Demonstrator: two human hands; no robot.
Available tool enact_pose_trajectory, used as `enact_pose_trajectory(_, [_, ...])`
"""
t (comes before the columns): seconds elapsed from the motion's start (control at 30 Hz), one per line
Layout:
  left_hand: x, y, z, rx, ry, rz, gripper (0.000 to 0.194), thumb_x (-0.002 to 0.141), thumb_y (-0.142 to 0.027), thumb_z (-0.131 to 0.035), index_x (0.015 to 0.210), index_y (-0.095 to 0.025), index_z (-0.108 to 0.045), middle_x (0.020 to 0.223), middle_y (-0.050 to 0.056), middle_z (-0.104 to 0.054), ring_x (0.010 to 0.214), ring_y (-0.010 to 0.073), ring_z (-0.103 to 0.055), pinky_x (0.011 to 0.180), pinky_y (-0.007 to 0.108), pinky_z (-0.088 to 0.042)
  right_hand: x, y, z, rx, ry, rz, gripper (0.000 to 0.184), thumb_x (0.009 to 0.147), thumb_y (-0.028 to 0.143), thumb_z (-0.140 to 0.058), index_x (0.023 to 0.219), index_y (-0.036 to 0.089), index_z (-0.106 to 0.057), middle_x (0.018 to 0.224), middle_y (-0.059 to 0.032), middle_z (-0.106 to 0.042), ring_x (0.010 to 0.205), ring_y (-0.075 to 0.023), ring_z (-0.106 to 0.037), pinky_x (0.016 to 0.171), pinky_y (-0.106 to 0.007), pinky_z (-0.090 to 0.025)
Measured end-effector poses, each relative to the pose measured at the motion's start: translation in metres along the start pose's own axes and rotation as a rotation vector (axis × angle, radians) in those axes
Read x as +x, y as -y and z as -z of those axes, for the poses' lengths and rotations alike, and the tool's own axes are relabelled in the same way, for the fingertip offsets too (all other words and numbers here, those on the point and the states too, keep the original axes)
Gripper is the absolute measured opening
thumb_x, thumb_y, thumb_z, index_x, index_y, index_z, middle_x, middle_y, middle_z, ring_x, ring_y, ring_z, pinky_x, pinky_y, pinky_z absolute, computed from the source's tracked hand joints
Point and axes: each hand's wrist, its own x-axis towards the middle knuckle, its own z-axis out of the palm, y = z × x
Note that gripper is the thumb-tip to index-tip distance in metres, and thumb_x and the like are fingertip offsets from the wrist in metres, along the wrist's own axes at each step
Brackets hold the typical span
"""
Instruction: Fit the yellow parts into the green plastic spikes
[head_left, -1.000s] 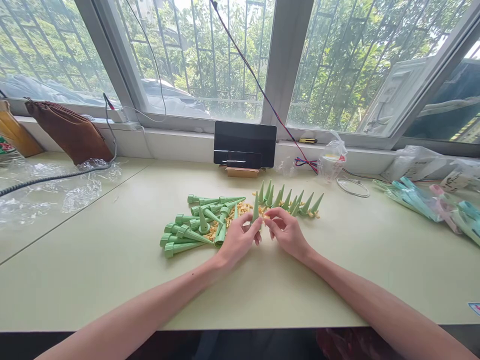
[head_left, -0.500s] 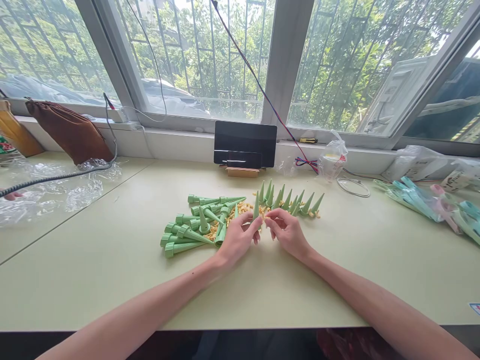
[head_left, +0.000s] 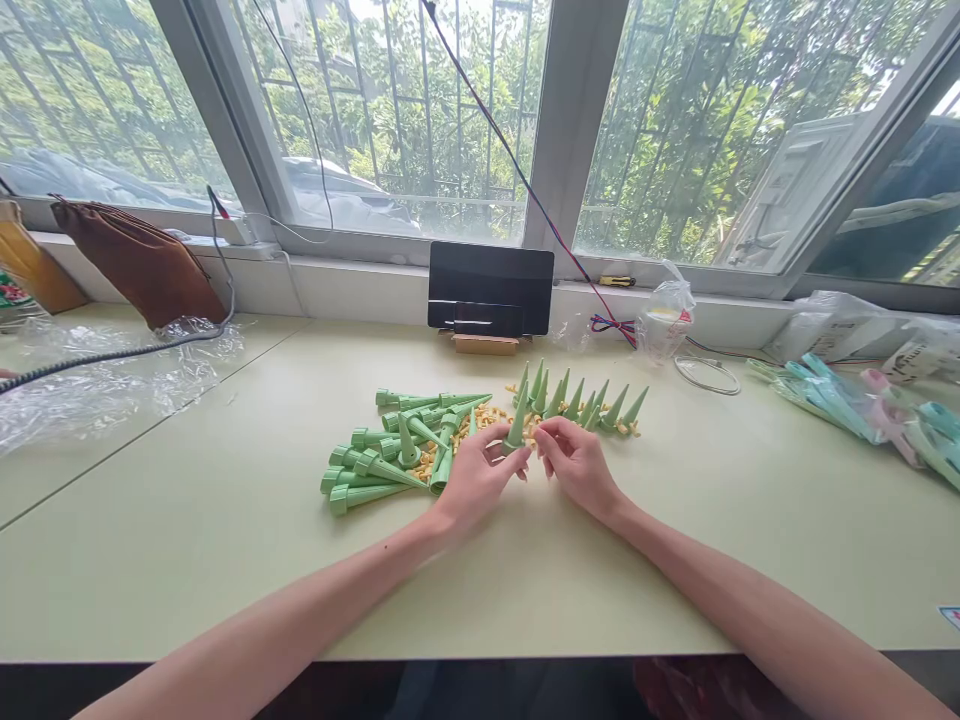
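My left hand (head_left: pixel 474 478) pinches the base of a green plastic cone spike (head_left: pixel 517 424), which points up and tilts a little to the right. My right hand (head_left: pixel 574 462) is closed in a pinch right beside the spike's base, fingertips touching it; what it holds is too small to make out. A pile of green spikes (head_left: pixel 390 446) lies on its side to the left, with small yellow pieces (head_left: pixel 480 417) scattered among them. A row of spikes standing upright (head_left: pixel 581 402) sits just behind my hands.
The pale green table (head_left: pixel 225 500) runs along a window sill. A black tablet on a wooden stand (head_left: pixel 489 290) is behind the spikes. A brown pouch (head_left: pixel 142 265), a cable and clear plastic wrap (head_left: pixel 90 385) lie at left; plastic bags (head_left: pixel 664 320) and pastel packets (head_left: pixel 862 405) at right.
The spike in my left hand has tipped slightly rightward and my fingertips have closed in around its base. Both hands stay in the same spot.
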Motion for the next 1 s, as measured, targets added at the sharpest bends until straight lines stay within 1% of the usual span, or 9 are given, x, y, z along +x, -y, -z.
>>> enact_pose_trajectory(0.13, [-0.0004, 0.0005, 0.0004, 0.01, -0.006, 0.004, 0.023, 0.084, -0.036, -0.07, 0.096, -0.016, -0.067, 0.087, 0.003, -0.068, 0.067, 0.013, -0.064, 0.069, 0.028, -0.055, -0.0006, 0.0019, -0.001, 0.024, 0.006, 0.005, 0.026, 0.093, 0.045, -0.06, 0.092, 0.02, -0.061, 0.075, -0.0002, -0.059, 0.051, -0.011, -0.053, 0.046, -0.025, -0.046])
enact_pose_trajectory(0.3, [-0.0004, 0.0007, 0.0006, 0.029, -0.027, 0.026, 0.026, 0.084, -0.039, -0.07, 0.095, -0.016, -0.065, 0.079, 0.002, -0.066, 0.065, 0.0146, -0.065, 0.069, 0.03, -0.054, -0.0011, 0.0005, -0.001, 0.053, 0.028, 0.013, 0.024, 0.092, 0.043, -0.061, 0.099, 0.021, -0.059, 0.079, -0.0001, -0.058, 0.056, -0.0117, -0.055, 0.047, -0.025, -0.047])
enact_pose_trajectory(0.43, [-0.0001, 0.001, 0.0003, 0.034, -0.022, 0.025, 0.028, 0.085, -0.042, -0.068, 0.095, -0.016, -0.065, 0.076, 0.001, -0.066, 0.064, 0.0153, -0.065, 0.07, 0.031, -0.054, -0.0005, -0.0005, -0.0008, 0.064, 0.031, 0.012, 0.023, 0.092, 0.043, -0.061, 0.096, 0.021, -0.059, 0.082, -0.0007, -0.058, 0.055, -0.0108, -0.054, 0.047, -0.025, -0.047])
enact_pose_trajectory(0.6, [-0.0004, 0.0013, 0.0002, 0.029, -0.018, 0.024, 0.031, 0.085, -0.046, -0.067, 0.093, -0.016, -0.065, 0.076, 0.001, -0.066, 0.064, 0.015, -0.064, 0.069, 0.03, -0.054, -0.0006, 0.0004, -0.0004, 0.02, 0.035, -0.006, 0.028, 0.094, 0.048, -0.057, 0.092, 0.02, -0.059, 0.072, 0.0008, -0.056, 0.051, -0.0117, -0.053, 0.047, -0.026, -0.047])
enact_pose_trajectory(0.77, [-0.0017, -0.0008, -0.0007, 0.019, -0.012, 0.024, 0.028, 0.085, -0.043, -0.068, 0.092, -0.017, -0.065, 0.082, 0.002, -0.066, 0.063, 0.013, -0.064, 0.066, 0.028, -0.054, -0.0007, -0.0001, 0.0004, -0.043, 0.04, 0.01, 0.032, 0.096, 0.048, -0.052, 0.084, 0.02, -0.057, 0.065, 0.002, -0.055, 0.049, -0.0114, -0.052, 0.048, -0.025, -0.044])
enact_pose_trajectory(0.87, [-0.0023, -0.0022, -0.0012, 0.022, -0.008, 0.023, 0.027, 0.085, -0.043, -0.068, 0.091, -0.017, -0.066, 0.08, 0.002, -0.066, 0.063, 0.013, -0.063, 0.066, 0.027, -0.054, -0.0009, 0.0001, 0.0007, -0.042, 0.039, 0.012, 0.032, 0.097, 0.047, -0.052, 0.082, 0.02, -0.058, 0.066, 0.0017, -0.055, 0.049, -0.0112, -0.052, 0.048, -0.025, -0.044])
enact_pose_trajectory(1.0, [-0.002, -0.0018, -0.0015, 0.026, -0.003, 0.025, 0.028, 0.086, -0.043, -0.066, 0.094, -0.016, -0.066, 0.078, 0.001, -0.064, 0.063, 0.0135, -0.063, 0.066, 0.029, -0.055, -0.0013, 0.0023, 0.0002, -0.008, 0.017, 0.01, 0.029, 0.095, 0.048, -0.056, 0.09, 0.02, -0.06, 0.075, 0.0002, -0.057, 0.051, -0.0111, -0.053, 0.047, -0.025, -0.045])
